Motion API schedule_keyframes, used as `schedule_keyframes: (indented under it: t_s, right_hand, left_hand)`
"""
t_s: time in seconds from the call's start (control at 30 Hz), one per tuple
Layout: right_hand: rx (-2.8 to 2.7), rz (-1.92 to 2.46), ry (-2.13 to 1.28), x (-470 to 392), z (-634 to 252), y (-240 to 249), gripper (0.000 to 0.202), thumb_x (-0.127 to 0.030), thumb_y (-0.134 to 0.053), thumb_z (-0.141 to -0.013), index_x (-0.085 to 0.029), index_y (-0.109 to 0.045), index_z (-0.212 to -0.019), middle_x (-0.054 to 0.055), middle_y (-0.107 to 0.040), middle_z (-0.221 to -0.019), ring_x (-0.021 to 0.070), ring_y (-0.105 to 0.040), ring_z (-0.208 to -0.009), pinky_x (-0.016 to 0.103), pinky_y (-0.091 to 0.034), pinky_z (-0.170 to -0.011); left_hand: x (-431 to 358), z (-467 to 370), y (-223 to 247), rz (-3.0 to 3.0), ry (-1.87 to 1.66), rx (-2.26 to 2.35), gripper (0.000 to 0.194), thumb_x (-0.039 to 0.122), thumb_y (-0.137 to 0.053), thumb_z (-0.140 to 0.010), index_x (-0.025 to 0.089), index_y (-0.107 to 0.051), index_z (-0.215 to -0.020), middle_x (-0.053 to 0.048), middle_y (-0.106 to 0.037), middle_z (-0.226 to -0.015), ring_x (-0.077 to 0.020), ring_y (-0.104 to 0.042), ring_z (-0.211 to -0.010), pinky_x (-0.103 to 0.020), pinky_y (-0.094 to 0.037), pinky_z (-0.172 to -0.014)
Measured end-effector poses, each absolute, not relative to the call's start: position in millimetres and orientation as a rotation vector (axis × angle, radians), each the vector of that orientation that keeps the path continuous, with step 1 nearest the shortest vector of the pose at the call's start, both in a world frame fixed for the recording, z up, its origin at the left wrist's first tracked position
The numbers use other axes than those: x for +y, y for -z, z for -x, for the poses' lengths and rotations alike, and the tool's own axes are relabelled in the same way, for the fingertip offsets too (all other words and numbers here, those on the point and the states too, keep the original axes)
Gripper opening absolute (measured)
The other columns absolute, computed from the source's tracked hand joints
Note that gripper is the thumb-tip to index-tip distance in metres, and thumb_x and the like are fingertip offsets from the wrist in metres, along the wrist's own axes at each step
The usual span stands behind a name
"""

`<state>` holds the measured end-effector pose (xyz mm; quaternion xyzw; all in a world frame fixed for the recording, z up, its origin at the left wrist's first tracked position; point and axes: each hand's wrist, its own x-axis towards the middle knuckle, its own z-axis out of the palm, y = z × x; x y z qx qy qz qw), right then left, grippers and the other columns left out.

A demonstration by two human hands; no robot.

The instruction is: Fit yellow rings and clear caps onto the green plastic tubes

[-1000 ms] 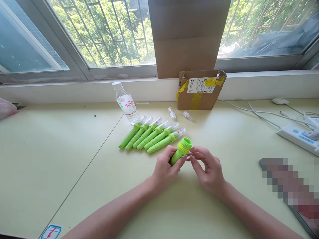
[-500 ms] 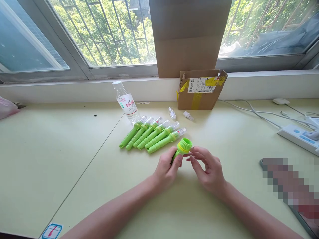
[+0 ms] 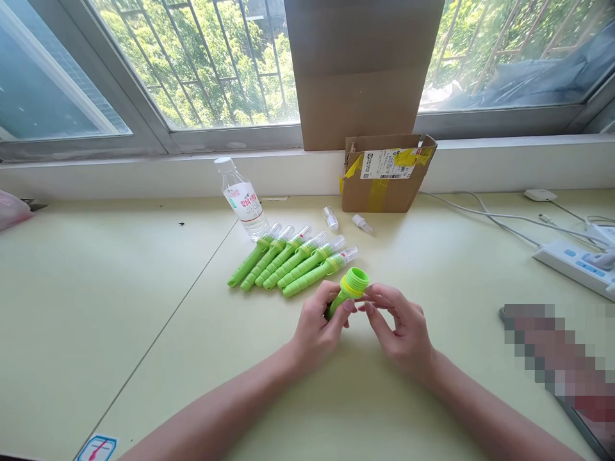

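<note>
My left hand (image 3: 319, 320) is wrapped round a green plastic handle (image 3: 354, 282). Its wide threaded mouth faces up, uncovered, with a yellow band below the threads. Close by on the right is my right hand (image 3: 401, 326), its thumb and fingers curved and apart, fingertips at the handle's neck. I cannot tell whether they touch it. Just beyond lies a slanted row of several green ribbed handles (image 3: 307, 278) with clear tips. Two small clear plastic caps, one nearly upright (image 3: 330, 218) and one on its side (image 3: 362, 223), are farther back.
A water bottle (image 3: 243, 200) stands behind the row. An opened cardboard box (image 3: 384, 186) sits against the window ledge. At right are a white power strip (image 3: 574, 266) with cables and a partly blurred phone (image 3: 557, 378). A sticker (image 3: 97, 448) marks the table's near left.
The view has shifted slightly. My left hand still holds the green handle, and my right fingertips have moved a little beside its neck.
</note>
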<state>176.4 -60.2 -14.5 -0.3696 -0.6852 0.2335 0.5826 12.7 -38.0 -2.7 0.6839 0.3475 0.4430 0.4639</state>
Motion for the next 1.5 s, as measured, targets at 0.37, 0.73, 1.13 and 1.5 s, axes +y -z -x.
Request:
schedule_keyframes:
  t_s: [0.37,0.73,1.13,1.5]
  right_hand:
    - [-1.633,0.922,-0.488,-59,-179,12,0.045,-0.003,-0.054,-0.084,-0.028,-0.053,-0.120,0.001,-0.069,-0.105,0.0181,-0.069,-0.095,0.031,-0.060,-0.081]
    - [-1.634,0.908,-0.506,-61,-176,10,0.045,-0.003,-0.053,-0.084,-0.028,-0.051,-0.121,0.002,-0.069,-0.109,0.0205,-0.069,-0.099,0.032,-0.060,-0.081]
    - [-1.582,0.887,-0.554,-59,-179,16,0.047,-0.002,-0.053,-0.084,-0.029,-0.052,-0.123,0.003,-0.068,-0.111,0.0211,-0.069,-0.099,0.034,-0.062,-0.076]
    - [-1.621,0.887,-0.519,-60,-178,14,0.046,-0.003,-0.053,-0.085,-0.029,-0.052,-0.122,0.002,-0.069,-0.111,0.0205,-0.070,-0.097,0.034,-0.063,-0.077]
  left_hand:
    - [-33,-13,-1,-1.699,-1.040,0.898,0.026,0.035,-0.043,-0.096,0.016,-0.056,-0.106,-0.003,-0.061,-0.079,-0.0099,-0.052,-0.062,-0.022,-0.043,-0.055]
    - [-38,-18,-2,-1.614,-1.104,0.907,0.019,0.033,-0.055,-0.090,0.020,-0.043,-0.098,0.003,-0.057,-0.068,-0.0078,-0.049,-0.054,-0.020,-0.039,-0.051]
    - [-33,-13,-2,-1.574,-1.157,0.872,0.023,0.038,-0.046,-0.094,0.017,-0.055,-0.096,0.000,-0.058,-0.073,-0.0085,-0.055,-0.053,-0.019,-0.041,-0.044]
    - [-36,-15,-10,-1.518,-1.032,0.892,0.021,0.037,-0.057,-0.088,0.017,-0.054,-0.091,0.001,-0.058,-0.070,-0.0055,-0.049,-0.046,-0.019,-0.038,-0.042]
